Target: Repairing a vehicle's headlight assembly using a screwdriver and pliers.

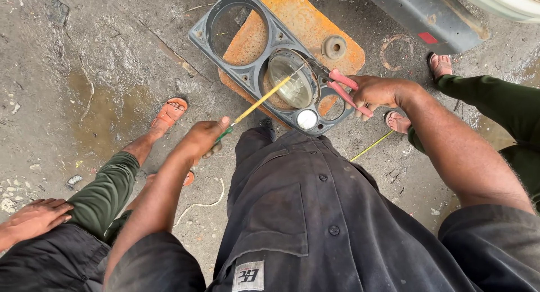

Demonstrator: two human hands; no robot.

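A thin, stiff yellow-handled screwdriver (260, 102) is gripped by the left hand (205, 139) and red-handled pliers (340, 86) by the right hand (378, 92), both worked at a likely fragile glass headlamp (292, 78) seated in its grey plastic bezel (256, 55), best held by the frame, on a rusty plate (306, 22).

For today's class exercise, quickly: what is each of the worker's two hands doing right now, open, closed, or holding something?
Left hand: closed on a yellow-shafted screwdriver aimed at the headlamp.
Right hand: closed on red-handled pliers at the headlamp's edge.
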